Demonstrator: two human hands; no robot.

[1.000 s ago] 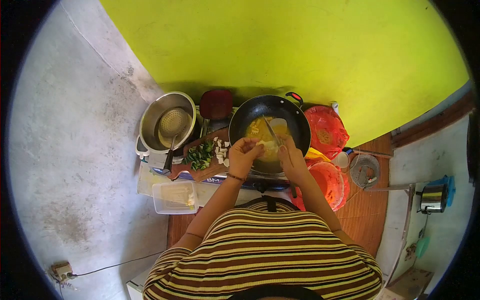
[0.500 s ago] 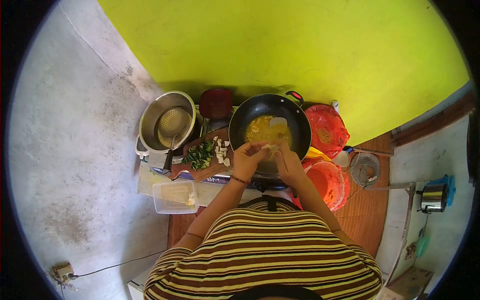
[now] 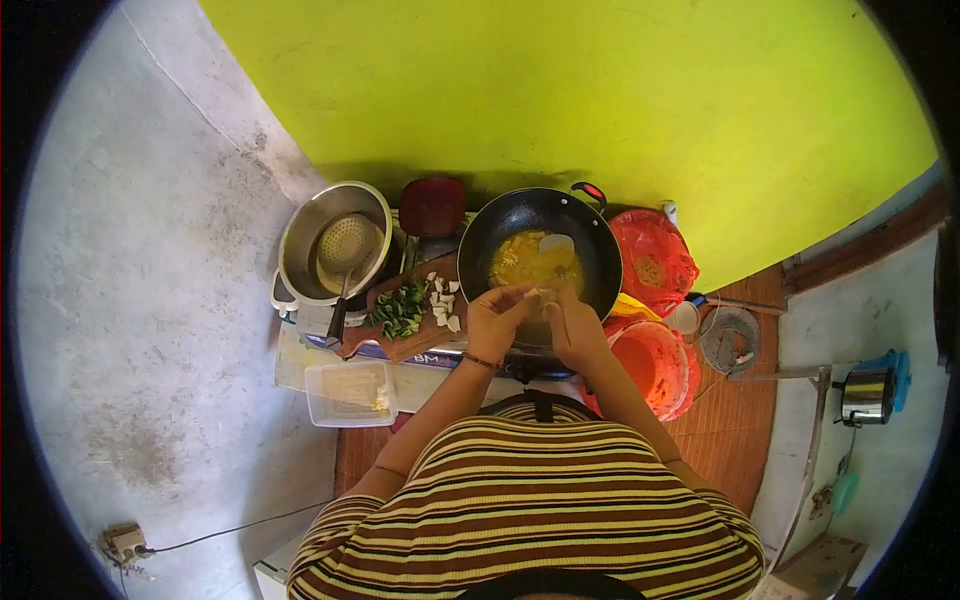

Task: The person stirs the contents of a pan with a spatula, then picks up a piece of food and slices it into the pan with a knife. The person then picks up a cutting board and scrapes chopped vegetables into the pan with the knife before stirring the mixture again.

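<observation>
My left hand [image 3: 497, 318] and my right hand [image 3: 577, 332] meet over the near part of a black wok [image 3: 490, 220]. Both are closed, fingertips pinched together around something small and pale that I cannot make out. Yellow liquid with pale pieces [image 3: 515, 258] lies in the wok. A spatula [image 3: 556, 243] rests in it, its handle running toward my right hand, which hides part of it. Left of the wok, a wooden cutting board [image 3: 400, 347] carries chopped green leaves [image 3: 399, 310] and white pieces [image 3: 441, 300].
A metal pot [image 3: 292, 245] with a skimmer [image 3: 348, 245] stands left, a dark red container [image 3: 432, 207] behind the board. A clear plastic box [image 3: 345, 390] sits at the front left. Red plastic-lined containers [image 3: 652, 365] stand right of the wok, near a white cup [image 3: 685, 318].
Both hands stay nearly in place, their fingers shifting slightly around the small pale thing. The wok and spatula look unchanged.
</observation>
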